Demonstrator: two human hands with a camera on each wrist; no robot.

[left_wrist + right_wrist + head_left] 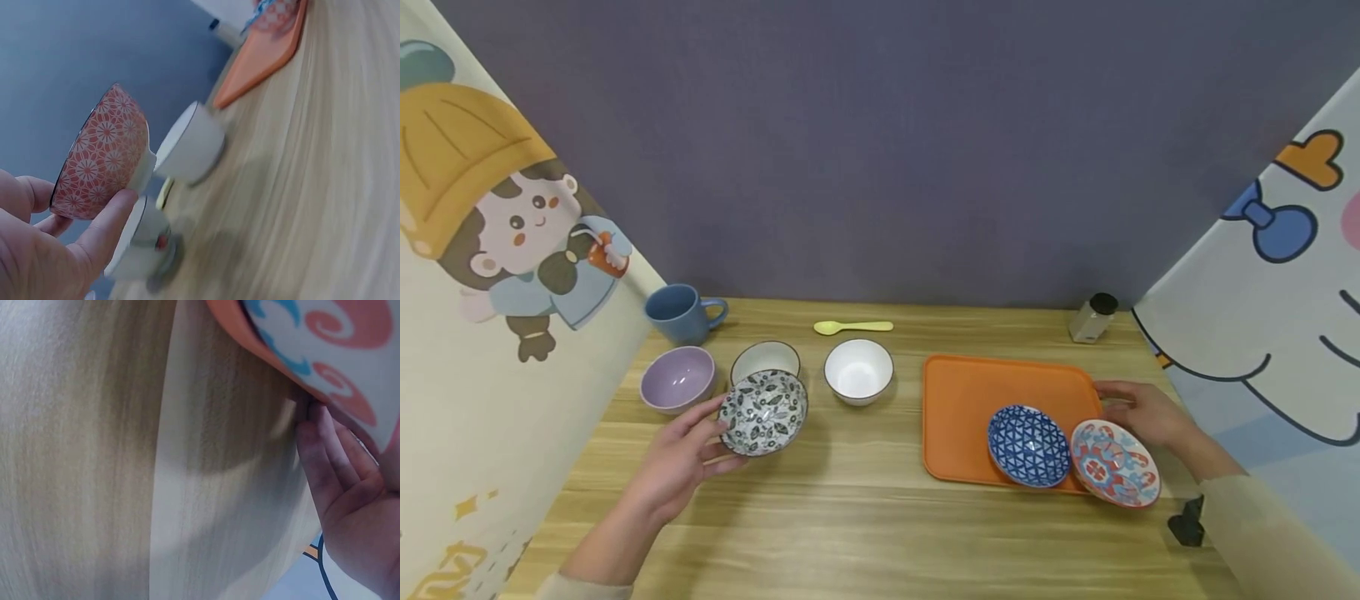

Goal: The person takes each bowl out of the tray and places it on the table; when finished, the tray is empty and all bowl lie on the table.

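My left hand (681, 458) grips a bowl (764, 414) with dark leaves on its white inside. The left wrist view shows the bowl's red, flower-patterned outside (103, 153), tilted above the table, with fingers at its rim and base. My right hand (1146, 412) is at the right edge of an orange tray (958, 417); in the right wrist view its fairly straight fingers (322, 456) reach the edge, the thumb mostly hidden. Beside that hand a red-and-blue patterned bowl (1116, 463) tilts over the tray's near right corner, next to a blue triangle-patterned bowl (1028, 446).
A blue mug (676, 314), a lilac bowl (677, 379) and a pale bowl (765, 358) stand at the left. A white bowl (858, 371) and a yellow spoon (853, 327) are in the middle. A black-lidded jar (1093, 318) stands at the back right.
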